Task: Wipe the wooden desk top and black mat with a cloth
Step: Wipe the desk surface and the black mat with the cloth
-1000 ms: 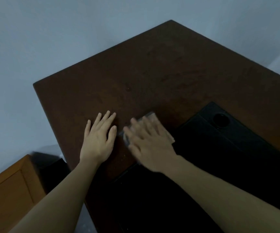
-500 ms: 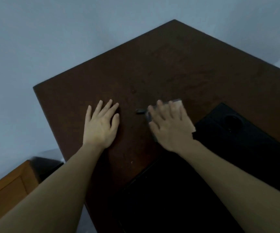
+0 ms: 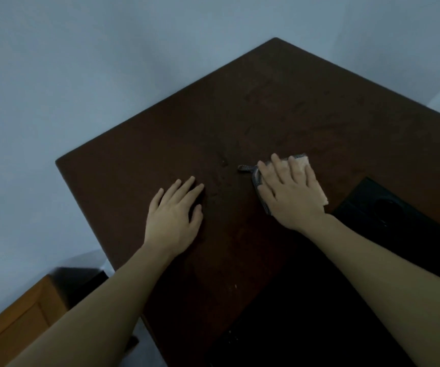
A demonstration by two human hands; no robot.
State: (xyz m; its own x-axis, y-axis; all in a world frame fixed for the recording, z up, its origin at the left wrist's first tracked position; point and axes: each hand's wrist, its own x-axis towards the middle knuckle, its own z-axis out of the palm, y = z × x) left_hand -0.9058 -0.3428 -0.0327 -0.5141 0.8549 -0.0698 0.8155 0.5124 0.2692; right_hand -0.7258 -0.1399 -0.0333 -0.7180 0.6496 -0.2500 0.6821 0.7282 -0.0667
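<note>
Flat right hand (image 3: pixel 290 197) presses folded cloth (image 3: pixel 315 181) — dark wooden desk (image 3: pixel 266 107)

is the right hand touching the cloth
Touching: the head view shows the right hand lying flat on the cloth, fingers spread over it, pressing it to the desk top.

The right hand (image 3: pixel 290 193) covers most of the cloth (image 3: pixel 309 168). The black mat (image 3: pixel 398 234) and the worktop (image 3: pixel 266 102) run off the right and bottom edges.
</note>
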